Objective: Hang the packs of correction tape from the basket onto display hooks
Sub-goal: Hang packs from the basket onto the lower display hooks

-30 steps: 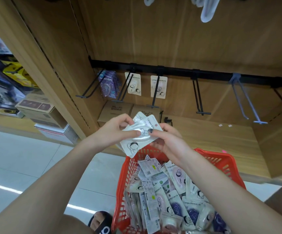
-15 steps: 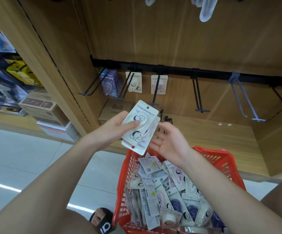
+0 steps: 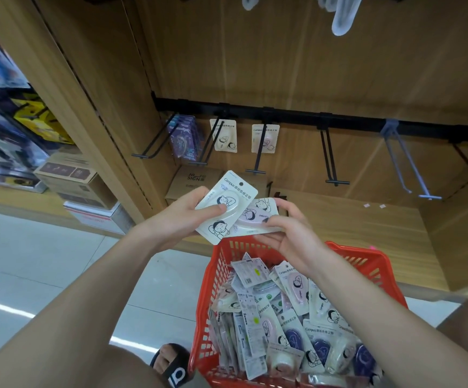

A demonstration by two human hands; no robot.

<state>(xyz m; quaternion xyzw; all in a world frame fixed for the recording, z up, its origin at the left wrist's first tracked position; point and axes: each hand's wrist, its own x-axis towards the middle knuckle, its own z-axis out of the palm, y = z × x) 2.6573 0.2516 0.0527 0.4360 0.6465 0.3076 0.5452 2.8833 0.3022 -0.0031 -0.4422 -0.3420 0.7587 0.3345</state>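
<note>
Above the red basket (image 3: 347, 254), left hand (image 3: 179, 217) pinches a white pack (image 3: 227, 205), right hand (image 3: 288, 233) a pink pack (image 3: 258, 217); light, stiff cards, probably best held by their edges.

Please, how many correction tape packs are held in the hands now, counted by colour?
White card correction tape pack, held in the left hand: 1
Pink card correction tape pack, held in the right hand: 1
Total: 2
</note>
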